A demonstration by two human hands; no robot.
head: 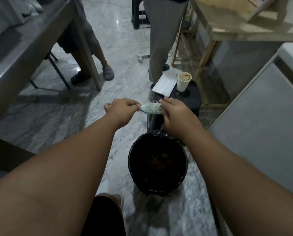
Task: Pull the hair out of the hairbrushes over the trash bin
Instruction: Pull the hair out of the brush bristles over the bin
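**Brush held in 2 hands, just past bin**

Holding brush (152, 109) level in the air, handle to the left, bristle head to the right. Gripping handle with left hand (121, 109), fingers curled tight round it. Covering far end of the head with right hand (174, 111), fingers bent down onto the bristles; can't tell whether pinching any hair. Seen just beyond far rim of bin (183, 150), not plainly above its opening. Black liner in bin, brownish hair (159, 157) at the bottom. Right behind brush: black stool (191, 99) with paper cup (184, 81) and white sheet (164, 84) on top. Further out: marble floor (121, 48), steel table (23, 48) on left, wooden table (236, 31) on right. Standing beyond: 2 sets of legs, 1 in grey trousers (161, 40), 1 in slippers (108, 73). Power strip (143, 57) on floor between them.
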